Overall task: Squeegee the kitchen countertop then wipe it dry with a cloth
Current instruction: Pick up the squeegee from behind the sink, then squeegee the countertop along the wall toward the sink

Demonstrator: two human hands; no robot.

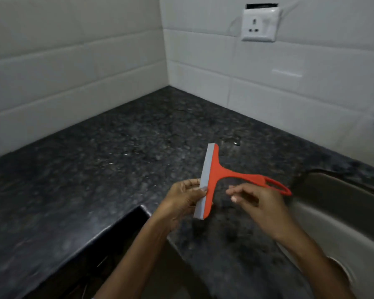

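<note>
An orange squeegee (225,174) with a grey rubber blade is held in the air above the dark speckled granite countertop (117,152). My left hand (181,197) pinches the blade end between thumb and fingers. My right hand (255,199) hovers just under the handle with fingers loosely curled; whether it touches the handle I cannot tell. The handle's looped end points right, towards the sink. A small patch of water (233,140) glistens on the counter behind the squeegee. No cloth is visible.
A steel sink (343,212) lies at the right. White tiled walls meet in a corner behind the counter, with a wall socket (260,24) up on the right wall. The counter's front edge (108,229) turns an inner corner near my left forearm.
</note>
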